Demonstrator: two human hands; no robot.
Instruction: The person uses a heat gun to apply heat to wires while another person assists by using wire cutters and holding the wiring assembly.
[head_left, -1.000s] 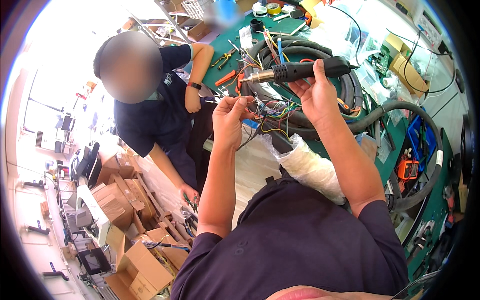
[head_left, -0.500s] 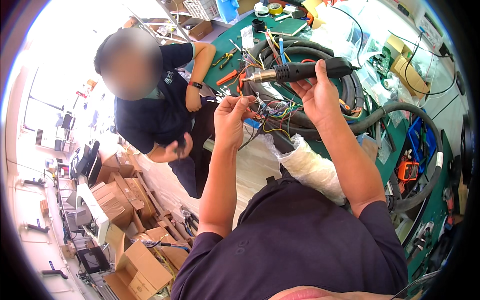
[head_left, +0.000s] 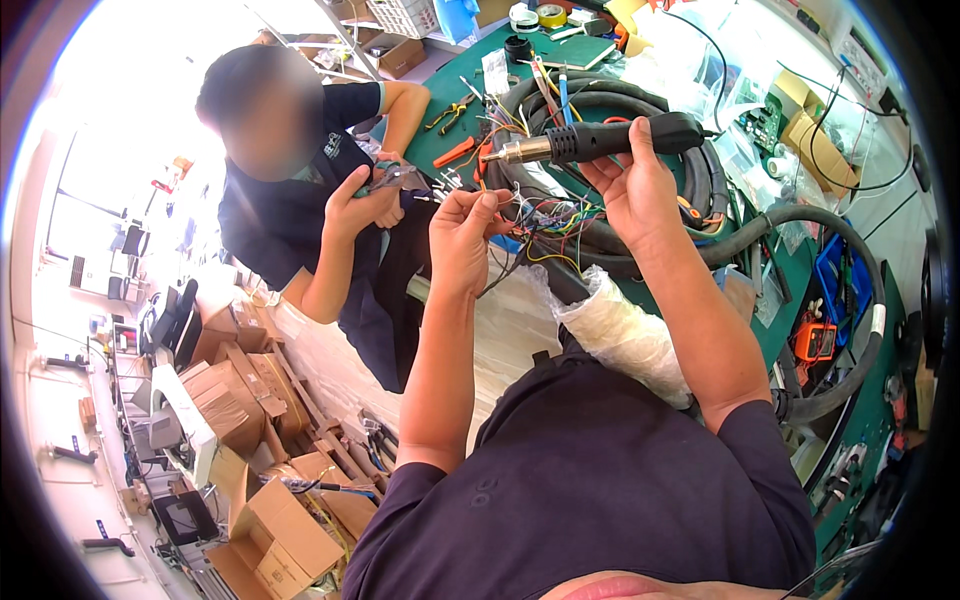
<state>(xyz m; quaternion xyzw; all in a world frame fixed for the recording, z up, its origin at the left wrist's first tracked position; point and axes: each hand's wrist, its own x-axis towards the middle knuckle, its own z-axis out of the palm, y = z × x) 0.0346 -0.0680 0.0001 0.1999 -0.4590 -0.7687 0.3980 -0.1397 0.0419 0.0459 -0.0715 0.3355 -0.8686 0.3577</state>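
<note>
My right hand (head_left: 630, 190) grips a black handheld tool (head_left: 630, 140) with a metal nozzle, pointed left above the wire bundle. My left hand (head_left: 462, 235) pinches a thin wire just below and left of the nozzle tip. A tangle of colored wires (head_left: 565, 228) spreads between my hands, over thick black coiled cable (head_left: 700, 200). Below it, a thick cable end wrapped in cloudy plastic film (head_left: 620, 330) rests against my body.
A co-worker (head_left: 300, 230) at left holds something dark in raised hands. The green table (head_left: 440, 140) carries pliers (head_left: 448, 115), tape (head_left: 550, 16), plastic bags and circuit boards. At right are a blue tray (head_left: 840, 280) and orange meter (head_left: 815, 340). Cardboard boxes (head_left: 280, 540) pile up at lower left.
The co-worker's lower hand has risen from beside the leg to chest height, near the other hand. My two hands and the black tool have stayed almost still.
</note>
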